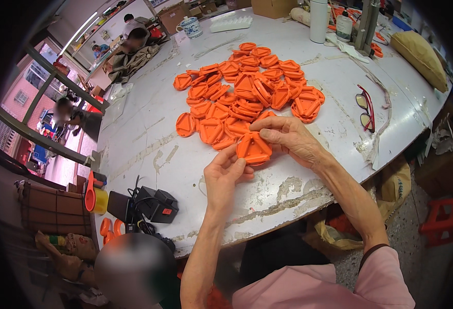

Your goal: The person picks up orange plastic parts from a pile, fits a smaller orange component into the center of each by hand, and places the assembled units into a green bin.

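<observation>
Between my two hands is an orange plastic disc [254, 149] with a raised triangle on its face, held just above the table's near part. My left hand [225, 172] grips its lower left edge, thumb in front and fingers behind. My right hand [292, 138] pinches its upper right edge between thumb and fingers. Just beyond my hands lies a heap of similar orange discs [217, 110], many of them overlapping or stacked. Several discs at the heap's near side are partly hidden by my hands and the held disc.
Red-framed glasses [369, 109] lie at the right. Black power adapters [157, 204] and a yellow tape roll [98, 200] sit at the near left. A white bottle [318, 21] and a patterned mug [190, 27] stand far off. A blurred head [133, 270] is close at lower left.
</observation>
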`<state>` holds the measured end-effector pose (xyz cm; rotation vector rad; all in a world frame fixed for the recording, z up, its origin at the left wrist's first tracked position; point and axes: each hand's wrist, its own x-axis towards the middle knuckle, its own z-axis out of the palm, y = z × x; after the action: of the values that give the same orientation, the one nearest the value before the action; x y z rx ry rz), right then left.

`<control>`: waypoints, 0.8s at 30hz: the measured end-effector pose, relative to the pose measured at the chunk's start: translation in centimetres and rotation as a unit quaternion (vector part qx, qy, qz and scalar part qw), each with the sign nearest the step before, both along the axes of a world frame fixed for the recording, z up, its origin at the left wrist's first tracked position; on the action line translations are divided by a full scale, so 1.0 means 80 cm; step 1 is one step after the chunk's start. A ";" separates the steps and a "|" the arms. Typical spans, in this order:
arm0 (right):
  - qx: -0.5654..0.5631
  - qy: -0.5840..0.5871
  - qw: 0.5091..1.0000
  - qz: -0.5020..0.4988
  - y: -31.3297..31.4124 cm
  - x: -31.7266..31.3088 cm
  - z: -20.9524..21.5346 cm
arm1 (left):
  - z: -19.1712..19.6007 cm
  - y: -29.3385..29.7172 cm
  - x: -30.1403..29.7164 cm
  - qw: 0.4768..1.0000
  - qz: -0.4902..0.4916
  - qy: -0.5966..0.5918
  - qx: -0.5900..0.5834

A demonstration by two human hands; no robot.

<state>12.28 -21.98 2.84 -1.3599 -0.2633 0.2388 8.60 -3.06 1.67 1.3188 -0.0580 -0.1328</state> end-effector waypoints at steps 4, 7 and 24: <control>0.040 0.045 0.998 0.010 -0.004 0.002 -0.004 | -0.003 0.002 0.002 1.000 0.007 0.004 -0.007; 0.045 0.040 0.998 0.011 -0.004 0.002 -0.005 | -0.001 0.003 0.003 1.000 0.009 0.007 -0.001; 0.020 0.050 0.998 0.012 -0.004 0.004 -0.006 | 0.001 0.012 0.004 0.998 0.000 0.019 -0.068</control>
<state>12.57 -22.28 2.34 -1.3010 -0.1993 0.3201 8.94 -2.12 1.72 1.1806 -0.0353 -0.1516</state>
